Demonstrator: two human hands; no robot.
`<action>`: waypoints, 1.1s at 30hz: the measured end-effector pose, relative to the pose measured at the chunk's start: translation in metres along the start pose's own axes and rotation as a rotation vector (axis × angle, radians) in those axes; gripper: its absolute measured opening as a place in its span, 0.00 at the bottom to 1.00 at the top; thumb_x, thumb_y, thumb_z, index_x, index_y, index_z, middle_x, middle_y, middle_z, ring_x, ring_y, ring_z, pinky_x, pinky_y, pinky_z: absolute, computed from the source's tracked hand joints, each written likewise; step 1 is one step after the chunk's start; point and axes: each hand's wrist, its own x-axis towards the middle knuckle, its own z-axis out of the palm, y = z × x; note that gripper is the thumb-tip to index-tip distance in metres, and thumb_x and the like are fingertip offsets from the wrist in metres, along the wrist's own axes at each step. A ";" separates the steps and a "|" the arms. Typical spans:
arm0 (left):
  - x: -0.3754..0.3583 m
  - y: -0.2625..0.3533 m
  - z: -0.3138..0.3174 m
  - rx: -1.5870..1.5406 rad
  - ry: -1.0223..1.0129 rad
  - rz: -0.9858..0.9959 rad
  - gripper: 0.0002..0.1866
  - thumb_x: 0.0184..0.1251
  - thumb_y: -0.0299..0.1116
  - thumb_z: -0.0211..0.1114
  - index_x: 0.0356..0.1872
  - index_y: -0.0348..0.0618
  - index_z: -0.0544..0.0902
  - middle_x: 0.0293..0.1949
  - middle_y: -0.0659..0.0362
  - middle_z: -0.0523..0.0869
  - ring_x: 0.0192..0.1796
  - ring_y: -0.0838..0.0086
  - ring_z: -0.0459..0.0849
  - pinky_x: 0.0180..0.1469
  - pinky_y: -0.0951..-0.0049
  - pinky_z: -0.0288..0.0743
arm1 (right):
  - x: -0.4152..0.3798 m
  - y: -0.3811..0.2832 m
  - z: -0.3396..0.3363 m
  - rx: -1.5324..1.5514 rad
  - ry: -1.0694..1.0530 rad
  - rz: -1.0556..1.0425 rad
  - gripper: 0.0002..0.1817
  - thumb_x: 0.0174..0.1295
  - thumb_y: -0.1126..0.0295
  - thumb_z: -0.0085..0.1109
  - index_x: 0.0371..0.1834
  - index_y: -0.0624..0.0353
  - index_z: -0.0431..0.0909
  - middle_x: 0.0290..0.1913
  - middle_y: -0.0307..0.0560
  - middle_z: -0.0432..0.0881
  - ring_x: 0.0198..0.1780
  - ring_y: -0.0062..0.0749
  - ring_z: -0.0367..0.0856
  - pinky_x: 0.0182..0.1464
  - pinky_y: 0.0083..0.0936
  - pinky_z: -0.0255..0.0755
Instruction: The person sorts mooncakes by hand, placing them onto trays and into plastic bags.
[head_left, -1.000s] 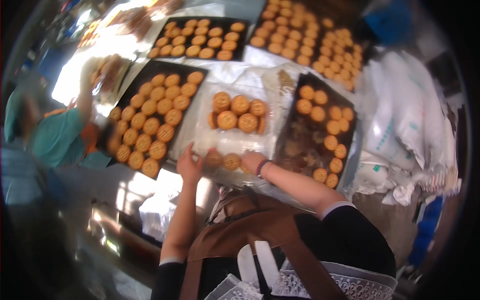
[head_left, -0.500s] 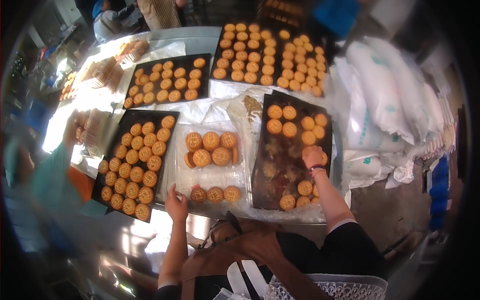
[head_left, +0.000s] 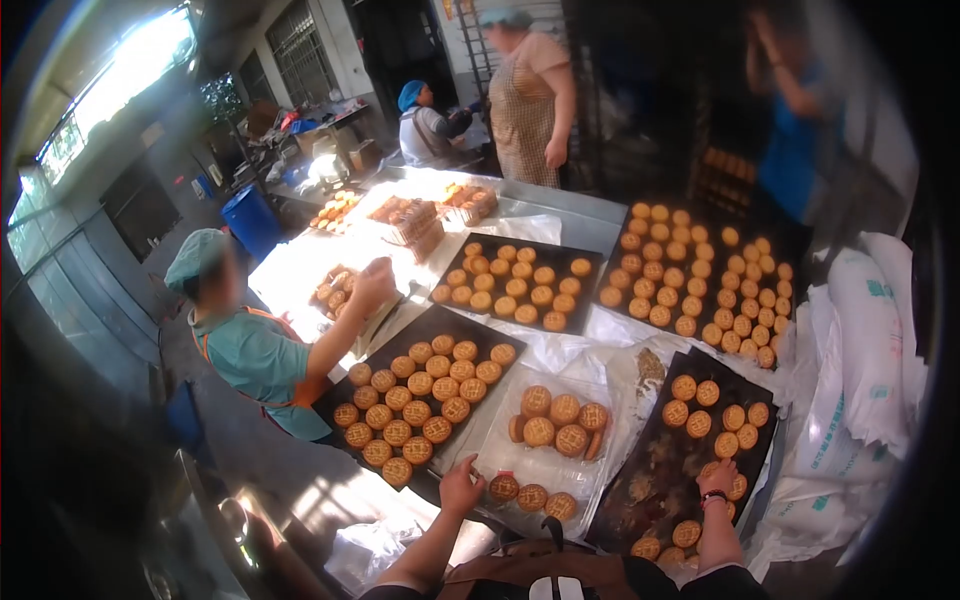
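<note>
My right hand (head_left: 716, 480) reaches over the dark baking tray (head_left: 640, 515) on the right, its fingers curled down on the round golden mooncakes (head_left: 737, 487) there. The fingertips are partly hidden. My left hand (head_left: 462, 487) is at the near left corner of the clear plastic tray (head_left: 520, 462), thumb and forefinger apart, with nothing seen in it. That plastic tray holds a cluster of mooncakes (head_left: 565, 409) toward the back and a row of three mooncakes (head_left: 532, 497) along the front. Patterned tops show on the mooncakes.
Another dark tray (head_left: 487, 338) full of mooncakes lies to the left. Two more filled trays (head_left: 590, 318) (head_left: 700, 210) stand behind. A co-worker in a teal shirt (head_left: 262, 358) stands at the left edge. White sacks (head_left: 870, 340) are stacked at the right.
The head view has tilted up and turned left, so co-workers and the room now show. My right hand stays over the same mooncakes; my left hand stays by the plastic tray's corner.
</note>
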 end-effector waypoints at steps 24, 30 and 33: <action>0.007 0.000 0.002 0.010 0.028 0.004 0.28 0.58 0.39 0.71 0.63 0.54 0.83 0.39 0.60 0.91 0.45 0.58 0.90 0.50 0.56 0.84 | 0.096 -0.136 -0.008 -0.026 -0.398 -0.029 0.58 0.43 0.60 0.88 0.77 0.53 0.59 0.75 0.54 0.63 0.78 0.56 0.61 0.70 0.51 0.75; 0.004 -0.010 0.008 0.005 0.051 0.006 0.26 0.58 0.40 0.71 0.61 0.53 0.84 0.38 0.54 0.91 0.43 0.54 0.90 0.48 0.53 0.84 | 0.044 -0.104 0.031 -0.150 -0.427 -0.202 0.53 0.41 0.58 0.88 0.70 0.59 0.64 0.75 0.61 0.63 0.78 0.64 0.60 0.76 0.50 0.67; 0.007 -0.009 0.007 -0.006 0.071 0.028 0.26 0.59 0.41 0.70 0.61 0.53 0.84 0.38 0.52 0.91 0.42 0.52 0.90 0.47 0.52 0.83 | 0.005 -0.125 -0.045 -0.166 -0.469 -0.273 0.46 0.42 0.61 0.87 0.66 0.58 0.70 0.69 0.61 0.70 0.73 0.62 0.68 0.72 0.50 0.71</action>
